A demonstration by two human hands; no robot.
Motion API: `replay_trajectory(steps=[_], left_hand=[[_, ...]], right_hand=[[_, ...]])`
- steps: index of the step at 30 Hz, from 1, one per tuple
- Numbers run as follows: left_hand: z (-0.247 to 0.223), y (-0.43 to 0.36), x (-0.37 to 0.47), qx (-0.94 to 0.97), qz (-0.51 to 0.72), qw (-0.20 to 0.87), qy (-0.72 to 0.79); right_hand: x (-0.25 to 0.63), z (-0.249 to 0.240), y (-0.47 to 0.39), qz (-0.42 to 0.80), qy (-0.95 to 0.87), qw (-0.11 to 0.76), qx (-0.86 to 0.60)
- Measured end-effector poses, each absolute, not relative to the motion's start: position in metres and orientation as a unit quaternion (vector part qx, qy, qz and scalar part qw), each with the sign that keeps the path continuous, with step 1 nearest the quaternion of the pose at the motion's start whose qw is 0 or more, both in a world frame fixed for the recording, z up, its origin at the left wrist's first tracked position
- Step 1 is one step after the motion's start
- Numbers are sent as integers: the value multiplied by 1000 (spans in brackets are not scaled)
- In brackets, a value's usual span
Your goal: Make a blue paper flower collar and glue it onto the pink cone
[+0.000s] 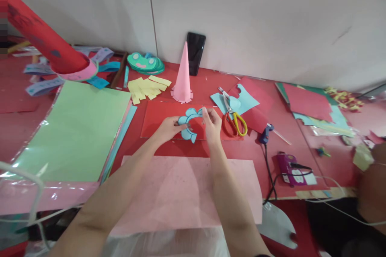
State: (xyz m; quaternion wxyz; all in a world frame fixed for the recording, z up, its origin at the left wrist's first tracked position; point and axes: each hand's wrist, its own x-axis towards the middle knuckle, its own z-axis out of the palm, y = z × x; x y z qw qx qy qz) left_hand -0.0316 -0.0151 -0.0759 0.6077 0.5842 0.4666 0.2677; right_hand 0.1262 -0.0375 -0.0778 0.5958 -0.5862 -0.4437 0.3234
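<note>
A light blue paper cut-out (184,121) with scalloped edges and dark outlines curves like an open ring above a red sheet (153,122). My left hand (169,128) pinches its left side, fingers closed on it. At its upper right end, my right hand (211,122) grips the paper between thumb and fingers. Just behind stands a pink paper cone (182,78) with a fringed base. Scissors (230,114) with red and yellow handles lie to the right, on blue paper scraps (250,98). Below my hands a large pink sheet (181,192) spreads out.
Green sheets (87,128) in plastic lie left, near yellow strips (147,88) and green frog faces (143,63). A phone (196,54) leans on the wall. A red tube (45,28) juts in upper left. At right are a purple box (291,168), cables and a person's arm (374,184).
</note>
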Motion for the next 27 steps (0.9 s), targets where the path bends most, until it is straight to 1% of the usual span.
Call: replay_trajectory(steps=[4,14,21,27], left_hand=[[-76,-15,-31,585,254,608,474],[-82,-20,-26,561,222,662,445],[-79,-24,-20,533,240,658,475],[-77,-22,-21,524,271,651,478]], right_hand=[[126,-75,-38,305,-447,591,-598],[121,-78,-39,264,-375,646,-610],[112,-77,-38,274,-328,684,-591],[111,-76,-39,270,-321,685,-596]])
